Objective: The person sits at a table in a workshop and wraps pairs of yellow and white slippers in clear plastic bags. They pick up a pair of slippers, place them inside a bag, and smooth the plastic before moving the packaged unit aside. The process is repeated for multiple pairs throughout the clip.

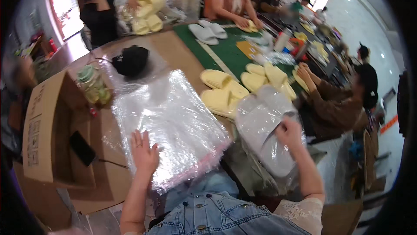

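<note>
My left hand lies flat, fingers stretched, on a thick stack of shiny clear plastic bags with a pinkish near edge. A ring shows on one finger. To the right, a pair of white slippers rests at the table's edge, with clear plastic around its lower part. My right hand is closed at the upper right of these slippers, fingers pinched at the slipper strap; the fingertips are partly hidden. Just beyond them sit pale yellow slippers in pairs.
An open cardboard box with a dark phone stands at left. Behind are a lidded jar and a black cap. White slippers lie on the green table top. Co-workers sit along the right and far sides.
</note>
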### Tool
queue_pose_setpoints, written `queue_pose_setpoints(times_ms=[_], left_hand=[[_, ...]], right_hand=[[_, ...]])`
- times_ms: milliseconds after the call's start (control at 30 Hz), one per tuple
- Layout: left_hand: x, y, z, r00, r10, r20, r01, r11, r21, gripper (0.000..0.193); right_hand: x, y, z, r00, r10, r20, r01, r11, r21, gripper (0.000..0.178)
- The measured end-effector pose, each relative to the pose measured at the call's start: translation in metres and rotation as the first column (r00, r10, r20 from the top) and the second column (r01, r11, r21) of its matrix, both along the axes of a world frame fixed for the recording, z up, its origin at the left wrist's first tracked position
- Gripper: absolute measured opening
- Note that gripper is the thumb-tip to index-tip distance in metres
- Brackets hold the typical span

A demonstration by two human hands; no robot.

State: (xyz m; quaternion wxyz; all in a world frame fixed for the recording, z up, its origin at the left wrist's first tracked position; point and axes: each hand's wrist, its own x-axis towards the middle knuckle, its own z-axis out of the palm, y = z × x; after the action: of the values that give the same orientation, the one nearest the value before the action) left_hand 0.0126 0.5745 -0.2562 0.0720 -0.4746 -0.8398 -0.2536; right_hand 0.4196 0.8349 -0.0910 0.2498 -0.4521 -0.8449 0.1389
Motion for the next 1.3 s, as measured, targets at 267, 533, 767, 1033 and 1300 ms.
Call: queue_pose_setpoints(times_ms=[267,533,767,1033,1300], left_hand=[[-0.004,-0.004,-0.007,0.998,-0.057,-0.015,0.057,0.998,0.032,0.058],[-0.002,-0.002,-0.004,0.998,-0.063,-0.027,0.064,0.998,0.011,0.057],[0.001,0.0,0.013,0.998,-0.05,0.044,0.055,0.992,-0.111,0.071],[-0.034,0.023,0.051,0.972,-0.173,0.16,0.225,0.886,-0.407,0.077],[-0.074,0.075,0.028,0.968,-0.195,0.156,0.242,0.89,-0.387,0.071]], right_hand=[[0.182,0.051,-0.048,0.529,-0.232,0.816,0.304,0.95,0.073,0.023],[0.166,0.058,-0.162,0.597,0.001,0.802,0.247,0.951,-0.185,0.03],[-0.001,0.065,-0.042,0.99,0.05,0.136,-0.061,0.995,0.08,0.017],[-0.153,0.149,-0.099,0.868,0.35,0.353,-0.392,0.918,0.052,0.056],[-0.229,0.164,-0.157,0.923,0.266,0.278,-0.306,0.946,0.111,0.023]])
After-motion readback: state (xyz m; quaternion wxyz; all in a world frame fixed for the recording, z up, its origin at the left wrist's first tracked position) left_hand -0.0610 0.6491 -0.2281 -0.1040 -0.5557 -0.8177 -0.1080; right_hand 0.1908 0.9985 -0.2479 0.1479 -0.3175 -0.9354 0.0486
